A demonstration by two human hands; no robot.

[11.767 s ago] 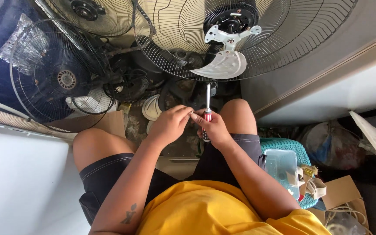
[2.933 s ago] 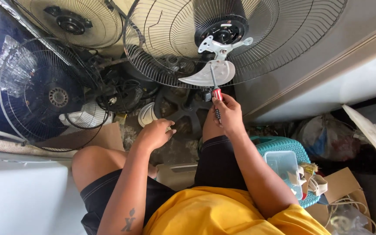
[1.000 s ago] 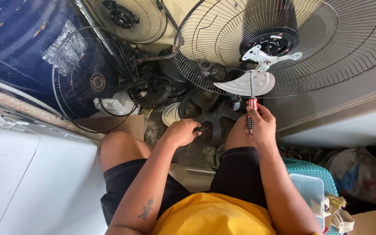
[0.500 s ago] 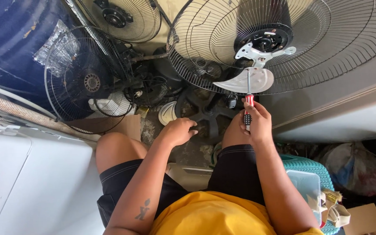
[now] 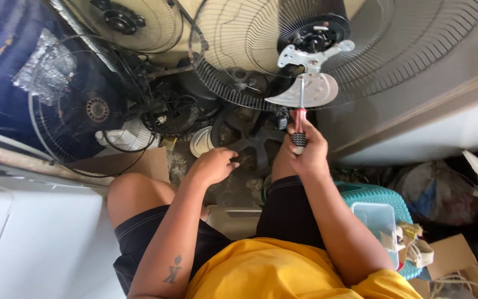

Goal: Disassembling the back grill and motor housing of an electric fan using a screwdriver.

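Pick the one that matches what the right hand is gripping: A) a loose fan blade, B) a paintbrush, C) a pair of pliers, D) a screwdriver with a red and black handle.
D: the right hand is closed around a screwdriver with a red and black handle, its shaft pointing up to the metal fan blade on the big wire-guard fan.

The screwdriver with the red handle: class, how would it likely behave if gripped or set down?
The screwdriver probably stays stiff: its thin metal shaft looks straight. The ribbed black band under the right hand should resist slipping. Its rounded handle suggests it could roll if laid on a flat surface.
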